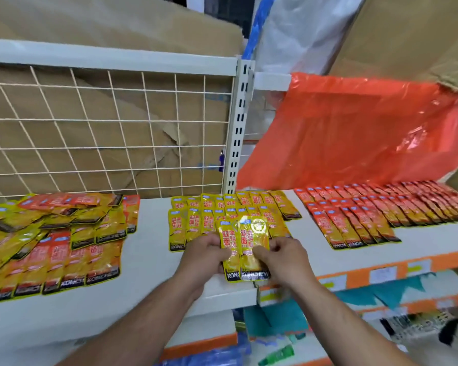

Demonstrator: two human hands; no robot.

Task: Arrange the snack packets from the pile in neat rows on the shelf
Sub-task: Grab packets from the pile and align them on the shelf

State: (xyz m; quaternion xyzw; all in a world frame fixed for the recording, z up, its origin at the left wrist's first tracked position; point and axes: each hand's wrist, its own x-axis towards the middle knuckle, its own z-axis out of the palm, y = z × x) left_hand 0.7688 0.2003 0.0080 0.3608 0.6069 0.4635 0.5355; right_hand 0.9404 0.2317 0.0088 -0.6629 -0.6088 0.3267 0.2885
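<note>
— Two yellow packets point(245, 247) are held between both hands, just below the slotted post point(238, 128) and over the front of the yellow rows point(222, 210). The left hand point(204, 253) grips their left edge with curled fingers, and the right hand point(280, 257) pinches their lower right part. What could spoil this?

— Several things, I think. The wrappers look glossy and the pair overlaps, so one could slide free and drop past the front lip of the shelf point(148, 247) onto the shelves underneath. The rows below the post already lie overlapped like tiles. A careless set-down could nudge them crooked, and the line would need redoing.

— And what else lies around?

— Left of the post sits the pile point(50, 241), red and yellow packets mixed, partly heaped and partly fanned out, well apart from the yellow rows. Right of the post, the red rows point(368, 210) are laid out. An orange plastic bag point(341, 128) hangs draped behind them, its lower edge near their back. Wire mesh point(103, 128) backs the shelf left of the post, with cardboard behind it.

— Does anything stand in the way?

— Nothing solid that I can see. Bare shelf runs between the pile and the yellow rows, so a reach leftward looks free. The held pair hides the exact spot beneath it, so I cannot tell how much room remains there. The bag might sag onto the rows right of the post
</note>
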